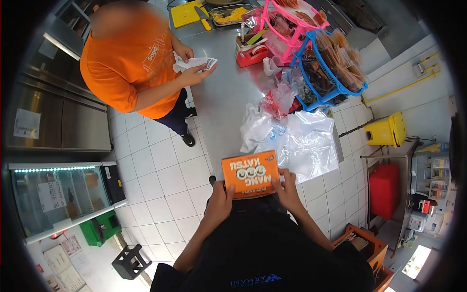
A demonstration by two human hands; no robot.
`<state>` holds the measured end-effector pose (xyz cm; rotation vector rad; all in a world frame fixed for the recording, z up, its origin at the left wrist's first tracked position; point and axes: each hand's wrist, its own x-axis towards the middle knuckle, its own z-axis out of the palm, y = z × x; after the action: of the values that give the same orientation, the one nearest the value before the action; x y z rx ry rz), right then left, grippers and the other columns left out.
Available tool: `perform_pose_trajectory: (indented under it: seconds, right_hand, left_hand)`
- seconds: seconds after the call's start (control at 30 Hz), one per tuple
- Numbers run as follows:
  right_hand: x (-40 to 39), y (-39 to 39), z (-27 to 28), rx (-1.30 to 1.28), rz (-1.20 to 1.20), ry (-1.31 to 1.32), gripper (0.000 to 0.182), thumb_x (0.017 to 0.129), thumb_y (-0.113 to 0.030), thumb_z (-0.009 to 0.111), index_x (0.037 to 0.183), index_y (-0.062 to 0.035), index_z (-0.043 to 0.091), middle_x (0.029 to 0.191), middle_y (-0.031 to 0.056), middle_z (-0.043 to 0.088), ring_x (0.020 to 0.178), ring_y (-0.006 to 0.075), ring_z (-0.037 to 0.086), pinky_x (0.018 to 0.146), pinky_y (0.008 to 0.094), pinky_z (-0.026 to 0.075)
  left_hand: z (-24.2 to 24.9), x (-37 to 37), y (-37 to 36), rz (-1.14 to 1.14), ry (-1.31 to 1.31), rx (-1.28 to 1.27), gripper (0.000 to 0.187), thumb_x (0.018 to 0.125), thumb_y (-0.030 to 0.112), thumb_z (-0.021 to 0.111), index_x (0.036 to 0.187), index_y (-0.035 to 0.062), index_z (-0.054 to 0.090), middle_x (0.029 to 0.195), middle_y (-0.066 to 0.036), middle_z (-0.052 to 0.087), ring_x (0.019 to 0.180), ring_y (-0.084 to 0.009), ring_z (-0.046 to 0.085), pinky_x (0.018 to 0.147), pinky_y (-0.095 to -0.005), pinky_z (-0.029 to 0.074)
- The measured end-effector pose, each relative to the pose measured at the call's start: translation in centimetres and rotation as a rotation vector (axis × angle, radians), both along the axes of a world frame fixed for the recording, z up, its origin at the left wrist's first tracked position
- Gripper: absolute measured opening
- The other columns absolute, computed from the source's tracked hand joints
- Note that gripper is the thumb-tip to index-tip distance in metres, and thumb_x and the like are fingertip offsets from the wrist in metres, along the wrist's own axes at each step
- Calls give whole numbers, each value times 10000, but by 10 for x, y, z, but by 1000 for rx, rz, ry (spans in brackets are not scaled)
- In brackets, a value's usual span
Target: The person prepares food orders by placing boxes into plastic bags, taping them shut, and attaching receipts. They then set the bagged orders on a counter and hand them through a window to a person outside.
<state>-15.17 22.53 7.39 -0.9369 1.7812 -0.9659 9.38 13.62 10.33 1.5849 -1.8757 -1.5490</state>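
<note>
An orange cardboard food box (250, 170) with white lettering, which reads upside down from here, is held at the near end of the steel table (211, 92). My left hand (221, 198) grips its left near corner, thumb on the top face. On the opposite side my right hand (288, 189) is closed around the right edge, its thumb also on top. The fingers beneath the box are hidden. Just beyond it lie clear plastic bags (311, 143) and a crumpled white bag (256, 127).
A co-worker in an orange shirt (141, 63) stands left of the table, holding a paper slip (195, 63). Blue (335, 90) and pink (287, 34) baskets hold packets at right. Farther back are a red tape dispenser (252, 57), a knife (203, 18) and a yellow cutting board (185, 14).
</note>
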Motion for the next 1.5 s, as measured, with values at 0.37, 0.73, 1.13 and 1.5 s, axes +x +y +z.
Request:
perform_pose_trajectory:
  seconds: [0.37,0.73,1.13,1.5]
  right_hand:
    - [-56,20,-58,112,182,190,466,1038,-283,572,1414,-44,436,1234,246,438,875,286,642,793,335,598]
    - [-102,-76,-110,-165,443,308,236,825,69,670,1038,-22,717,889,107,735,842,261,703,762,345,560]
    - [-104,-133,-85,-275,225,268,757,857,47,654,1548,-128,400,1439,220,457,1166,347,604,993,428,511]
    - [-63,-6,-177,-16,197,72,333,995,-235,618,1263,-39,641,1079,182,737,982,277,724,843,393,556]
  left_hand:
    - [6,19,-9,-200,-86,233,488,1046,384,557,1244,-57,490,1018,-245,661,954,-320,682,830,-414,533]
    - [-24,17,-34,-194,86,7,641,1066,387,518,1563,43,303,1457,-234,392,1253,-317,522,947,-399,516]
    - [-114,41,-16,97,26,-135,460,1088,330,447,1438,38,509,1276,-252,568,1249,-362,540,1055,-422,446]
    - [-184,25,-53,-19,144,-75,260,1048,185,553,1155,-7,691,1011,-174,723,977,-223,689,841,-332,537]
